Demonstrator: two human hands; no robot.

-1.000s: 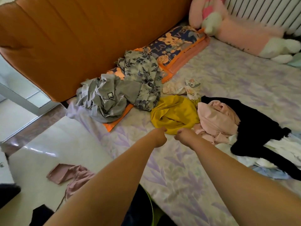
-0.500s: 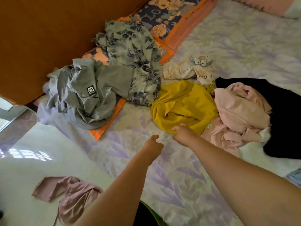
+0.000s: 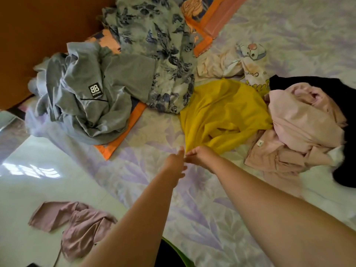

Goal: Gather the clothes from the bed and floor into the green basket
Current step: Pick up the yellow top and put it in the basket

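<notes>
A yellow garment (image 3: 223,112) lies crumpled in the middle of the bed. My right hand (image 3: 202,156) grips its near edge with curled fingers. My left hand (image 3: 176,162) is just beside it, fingers extended, its thumb touching the same edge. Around the yellow piece lie a grey shirt (image 3: 84,97), a floral garment (image 3: 163,47), a cream printed garment (image 3: 237,62), a pink garment (image 3: 304,128) and a black one (image 3: 344,151). On the floor lies a mauve garment (image 3: 77,226). Only a sliver of the green basket's rim (image 3: 180,254) shows between my forearms, with something dark inside.
The bed has a lilac leaf-print sheet (image 3: 202,218). An orange-edged pillow (image 3: 119,139) sits under the grey shirt, against the brown headboard (image 3: 38,26). The glossy white floor (image 3: 28,185) lies to the left of the bed.
The view has closed in on the bed. Both hands moved forward to the yellow garment's near edge, and my right hand has closed on it.
</notes>
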